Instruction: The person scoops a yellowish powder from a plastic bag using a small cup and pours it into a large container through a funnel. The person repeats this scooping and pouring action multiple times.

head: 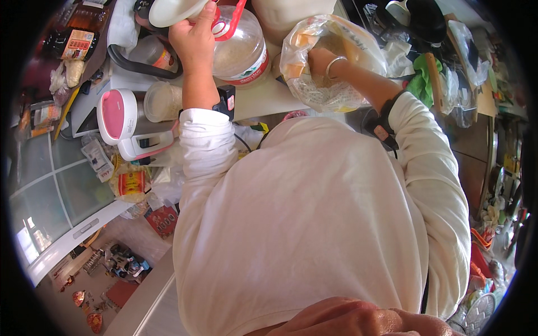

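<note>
My left hand (195, 42) grips a white funnel-shaped piece (174, 11) beside the mouth of a large clear plastic jug (237, 54). The jug has a red carrying handle (236, 21) and stands on the counter with pale, grain-like contents. Whether the funnel's narrow end sits in the jug's mouth is hidden. My right hand (321, 63), with a bracelet at its wrist, reaches into an open printed plastic bag (302, 90). Brownish loose material (332, 44) shows inside the bag. The fingers of that hand are out of sight.
A pink-and-white lidded appliance (117, 115) and a clear round tub (162, 101) stand to the left. Behind the jug is a white container (290, 14). To the right lie a green cloth (422, 82) and a black pan (424, 21). A glass-paned sliding door (54, 180) is at left.
</note>
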The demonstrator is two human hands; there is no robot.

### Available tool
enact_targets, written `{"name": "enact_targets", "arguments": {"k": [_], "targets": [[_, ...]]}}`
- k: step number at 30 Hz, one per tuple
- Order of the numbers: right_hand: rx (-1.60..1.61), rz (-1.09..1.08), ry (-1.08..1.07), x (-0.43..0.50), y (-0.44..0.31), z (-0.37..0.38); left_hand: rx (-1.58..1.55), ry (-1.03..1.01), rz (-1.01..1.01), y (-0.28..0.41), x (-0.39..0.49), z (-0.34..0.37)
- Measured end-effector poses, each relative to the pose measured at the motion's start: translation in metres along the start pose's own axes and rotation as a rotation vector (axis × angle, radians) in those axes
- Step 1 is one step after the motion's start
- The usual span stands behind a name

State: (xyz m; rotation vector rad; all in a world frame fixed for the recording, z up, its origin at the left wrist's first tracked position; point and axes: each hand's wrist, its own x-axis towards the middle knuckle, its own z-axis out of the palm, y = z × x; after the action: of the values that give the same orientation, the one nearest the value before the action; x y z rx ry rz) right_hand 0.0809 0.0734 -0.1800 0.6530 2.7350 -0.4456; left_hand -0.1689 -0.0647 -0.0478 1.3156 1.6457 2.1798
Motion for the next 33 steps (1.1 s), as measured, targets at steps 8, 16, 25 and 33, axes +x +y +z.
{"name": "enact_targets", "arguments": {"k": [8,16,25,33], "targets": [[0.179,-0.066,-0.416,-0.019,0.007,-0.03,-0.042,-0.003,-0.022,-0.008,0.0,-0.004],[0.705,0.123,-0.224,-0.038,0.056,-0.044,-0.048,-0.012,-0.05,0.0,0.0,-0.001],[1.236,0.255,-0.161,-0.06,0.061,-0.072,0.044,-0.014,-0.017,0.01,-0.003,0.003],[1.455,-0.01,0.134,-0.069,0.051,-0.19,0.079,-0.011,0.046,0.014,-0.004,0.006]]}}
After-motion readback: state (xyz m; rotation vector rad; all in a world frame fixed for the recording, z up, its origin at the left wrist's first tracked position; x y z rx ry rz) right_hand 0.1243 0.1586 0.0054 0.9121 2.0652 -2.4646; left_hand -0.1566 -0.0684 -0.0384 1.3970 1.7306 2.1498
